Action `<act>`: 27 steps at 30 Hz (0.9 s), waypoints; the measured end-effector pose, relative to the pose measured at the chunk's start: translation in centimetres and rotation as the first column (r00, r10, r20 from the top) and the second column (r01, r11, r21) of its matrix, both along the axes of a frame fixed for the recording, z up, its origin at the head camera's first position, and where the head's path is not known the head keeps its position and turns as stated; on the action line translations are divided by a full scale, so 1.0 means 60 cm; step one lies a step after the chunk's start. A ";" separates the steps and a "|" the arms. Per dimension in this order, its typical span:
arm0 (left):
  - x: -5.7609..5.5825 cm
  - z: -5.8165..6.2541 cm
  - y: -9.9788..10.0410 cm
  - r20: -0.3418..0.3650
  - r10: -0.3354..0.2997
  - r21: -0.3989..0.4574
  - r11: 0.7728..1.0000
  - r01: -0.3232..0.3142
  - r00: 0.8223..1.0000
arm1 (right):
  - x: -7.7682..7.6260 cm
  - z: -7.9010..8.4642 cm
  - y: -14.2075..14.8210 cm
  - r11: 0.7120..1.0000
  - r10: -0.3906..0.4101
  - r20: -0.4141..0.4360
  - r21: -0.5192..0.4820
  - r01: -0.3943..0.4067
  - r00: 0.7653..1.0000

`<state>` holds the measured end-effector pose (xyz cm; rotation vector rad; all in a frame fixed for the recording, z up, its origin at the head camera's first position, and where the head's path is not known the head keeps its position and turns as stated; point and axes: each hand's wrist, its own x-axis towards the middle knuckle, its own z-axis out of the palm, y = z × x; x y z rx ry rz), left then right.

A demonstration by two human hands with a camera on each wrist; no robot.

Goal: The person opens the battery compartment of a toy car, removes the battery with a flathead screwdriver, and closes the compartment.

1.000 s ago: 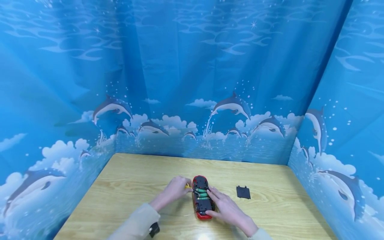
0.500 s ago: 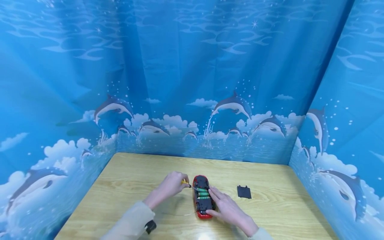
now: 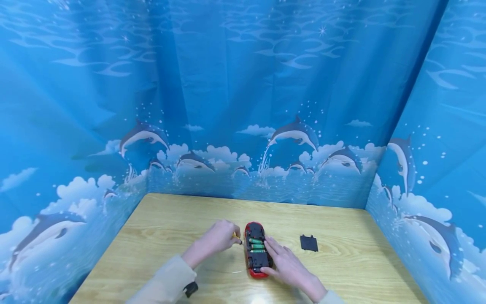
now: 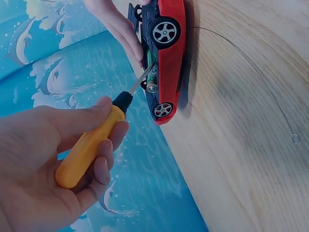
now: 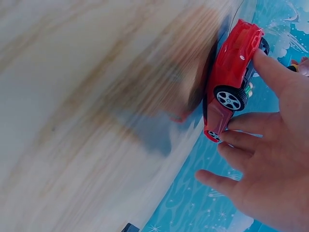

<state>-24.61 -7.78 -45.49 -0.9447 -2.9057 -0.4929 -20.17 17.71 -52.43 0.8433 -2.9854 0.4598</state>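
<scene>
Dolphin-print curtain (image 3: 228, 84) behind wooden table (image 3: 171, 219). Red toy car (image 3: 258, 258) upside down on table, between both hands. Right hand (image 3: 287, 265): fingers spread, resting on car's side. Left hand (image 3: 219, 238): fingers curled round yellow screwdriver (image 4: 87, 151), shaft toward car (whether tip touches, cannot tell). Black cover (image 3: 309, 243) flat, right of car. Green batteries (image 3: 257, 246) in car's underside.

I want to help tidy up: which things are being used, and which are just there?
Being used:
- red toy car
- green batteries
- yellow screwdriver, in the left hand
- black panel, probably the battery cover

Just there:
- dolphin curtain
- table
- thin wire, unless it's the car's
</scene>
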 end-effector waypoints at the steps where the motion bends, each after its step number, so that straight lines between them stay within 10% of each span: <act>1: 0.001 0.001 0.001 -0.003 -0.004 -0.005 1.000 0.004 1.000 | 0.001 0.001 -0.001 1.000 -0.003 0.002 0.005 0.003 1.000; 18: 0.012 0.024 0.044 -0.102 0.021 -0.198 0.979 -0.041 0.995 | 0.012 0.008 -0.014 0.999 -0.046 0.039 0.007 0.046 0.998; 27: 0.023 0.029 0.075 -0.344 -0.055 -0.355 0.932 -0.076 0.938 | 0.011 0.008 -0.019 0.998 -0.062 0.014 0.031 0.061 0.998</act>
